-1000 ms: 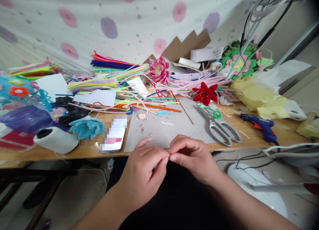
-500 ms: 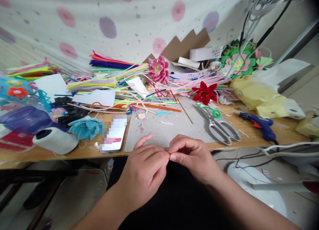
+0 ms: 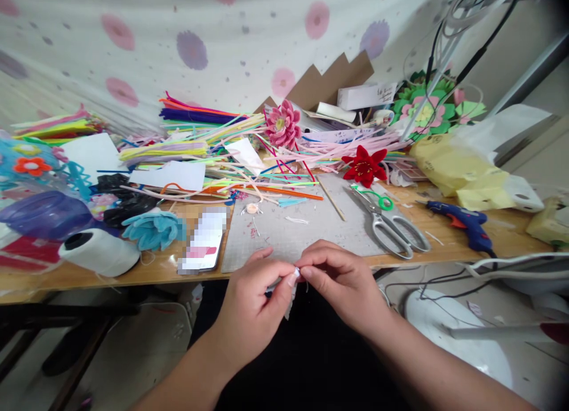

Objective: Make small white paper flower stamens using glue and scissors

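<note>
My left hand and my right hand meet fingertip to fingertip just in front of the table edge, over my dark lap. Both pinch a small white piece; a pale strip of it hangs down beside my left fingers. What the piece is I cannot make out. Straight ahead of the hands lies a grey cutting mat with small scraps on it.
Large scissors lie on the mat's right, a blue glue gun beyond. A phone, a white thread spool and a blue flower are left. Piles of coloured pipe cleaners, a red flower, a pink flower.
My left index finger has curled down to join the pinch. The white piece now shows between the fingertips, with a strip hanging below. Both hands stayed in place.
</note>
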`<action>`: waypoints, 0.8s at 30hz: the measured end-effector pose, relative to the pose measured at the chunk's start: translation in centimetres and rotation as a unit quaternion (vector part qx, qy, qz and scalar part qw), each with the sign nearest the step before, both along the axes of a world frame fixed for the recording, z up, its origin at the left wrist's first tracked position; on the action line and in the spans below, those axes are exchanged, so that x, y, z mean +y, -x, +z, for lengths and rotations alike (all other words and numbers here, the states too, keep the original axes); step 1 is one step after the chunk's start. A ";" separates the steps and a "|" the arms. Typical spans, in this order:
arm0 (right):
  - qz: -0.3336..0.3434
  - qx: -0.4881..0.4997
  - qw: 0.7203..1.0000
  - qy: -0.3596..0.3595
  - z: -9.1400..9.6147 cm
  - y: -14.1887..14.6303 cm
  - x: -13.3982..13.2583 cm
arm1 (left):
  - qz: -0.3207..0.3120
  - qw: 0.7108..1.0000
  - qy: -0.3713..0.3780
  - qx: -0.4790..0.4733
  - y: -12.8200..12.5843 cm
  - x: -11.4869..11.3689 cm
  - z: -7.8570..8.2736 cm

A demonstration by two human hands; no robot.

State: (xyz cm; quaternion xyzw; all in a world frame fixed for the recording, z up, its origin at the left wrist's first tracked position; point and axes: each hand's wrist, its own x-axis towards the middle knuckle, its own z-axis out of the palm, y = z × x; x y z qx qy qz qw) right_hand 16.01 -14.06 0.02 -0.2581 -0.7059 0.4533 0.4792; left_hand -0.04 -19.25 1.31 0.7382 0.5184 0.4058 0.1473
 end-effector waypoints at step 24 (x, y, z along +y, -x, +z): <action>-0.022 -0.070 0.987 -0.144 0.0 -0.1 -0.2 | 0.015 0.982 0.142 -0.126 0.3 0.4 -0.4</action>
